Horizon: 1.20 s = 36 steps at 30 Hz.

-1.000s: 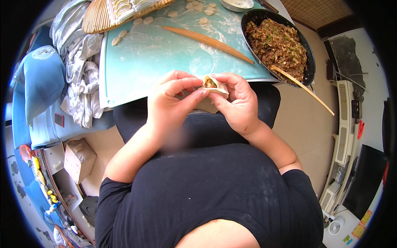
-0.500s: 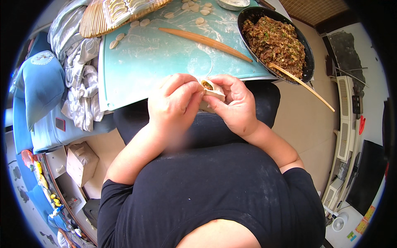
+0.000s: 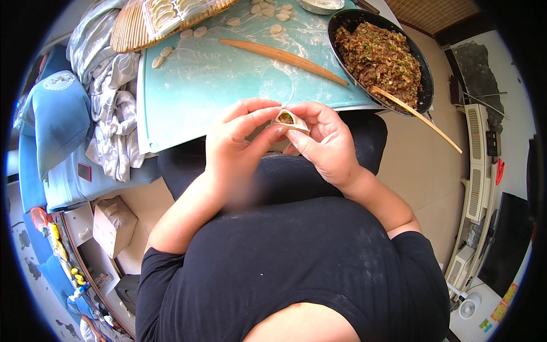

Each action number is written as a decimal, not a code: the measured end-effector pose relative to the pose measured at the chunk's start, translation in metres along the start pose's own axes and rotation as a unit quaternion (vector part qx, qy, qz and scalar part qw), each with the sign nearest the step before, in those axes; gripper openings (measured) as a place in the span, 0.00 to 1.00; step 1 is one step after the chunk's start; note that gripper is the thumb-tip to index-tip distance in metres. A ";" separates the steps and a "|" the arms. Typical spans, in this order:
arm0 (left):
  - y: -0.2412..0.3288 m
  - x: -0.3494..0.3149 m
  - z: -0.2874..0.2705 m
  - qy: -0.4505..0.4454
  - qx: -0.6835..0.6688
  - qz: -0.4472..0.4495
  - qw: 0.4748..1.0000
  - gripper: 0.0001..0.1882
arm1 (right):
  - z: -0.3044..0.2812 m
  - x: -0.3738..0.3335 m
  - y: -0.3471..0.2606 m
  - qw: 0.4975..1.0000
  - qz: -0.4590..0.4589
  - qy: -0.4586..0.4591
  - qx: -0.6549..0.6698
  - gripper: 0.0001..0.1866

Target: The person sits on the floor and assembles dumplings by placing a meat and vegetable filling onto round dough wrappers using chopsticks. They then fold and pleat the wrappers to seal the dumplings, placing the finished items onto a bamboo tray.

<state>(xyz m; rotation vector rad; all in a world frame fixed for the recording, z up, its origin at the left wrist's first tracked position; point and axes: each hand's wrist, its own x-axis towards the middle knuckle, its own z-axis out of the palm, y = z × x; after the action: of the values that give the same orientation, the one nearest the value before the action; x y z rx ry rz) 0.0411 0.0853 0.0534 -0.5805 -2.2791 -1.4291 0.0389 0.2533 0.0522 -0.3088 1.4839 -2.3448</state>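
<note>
A dumpling is held between both hands, just off the near edge of the floured green mat. Its pale wrapper is partly folded, and filling shows through an opening on top. My left hand is closed, its thumb and fingertips pinching the dumpling's left side. My right hand grips the other side, thumb in front and fingers curled behind. Past the hands, a tapered wooden rolling pin lies slantwise on the mat.
At the right, a black pan holds minced filling, with chopsticks jutting over its rim. Small dough pieces lie on the mat. A woven tray at the far left carries a clear box of dumplings. A metal bowl stands at the back.
My left fingers have spread a little and shifted their pinch along the wrapper's edge. The dumpling's opening has turned and shows more plainly. The right hand has barely moved.
</note>
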 end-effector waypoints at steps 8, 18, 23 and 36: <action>0.002 -0.002 0.000 0.008 0.062 0.050 0.997 0.12 | 0.001 0.002 -0.012 0.997 0.072 -0.001 0.031 0.14; 0.003 0.002 -0.007 0.021 0.160 0.154 0.975 0.10 | 0.001 0.002 -0.010 0.994 0.101 -0.014 0.047 0.15; -0.001 -0.001 -0.007 0.032 0.139 0.132 0.981 0.16 | 0.004 0.003 -0.012 0.994 0.103 -0.005 0.034 0.16; -0.009 0.003 -0.006 0.001 -0.137 0.286 0.948 0.36 | 0.002 0.001 -0.011 0.992 0.112 -0.037 -0.045 0.16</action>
<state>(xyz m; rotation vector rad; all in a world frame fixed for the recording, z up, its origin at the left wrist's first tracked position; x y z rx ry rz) 0.0347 0.0771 0.0505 -1.2065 -1.7000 -1.4306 0.0366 0.2559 0.0634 -0.2343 1.5070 -2.0748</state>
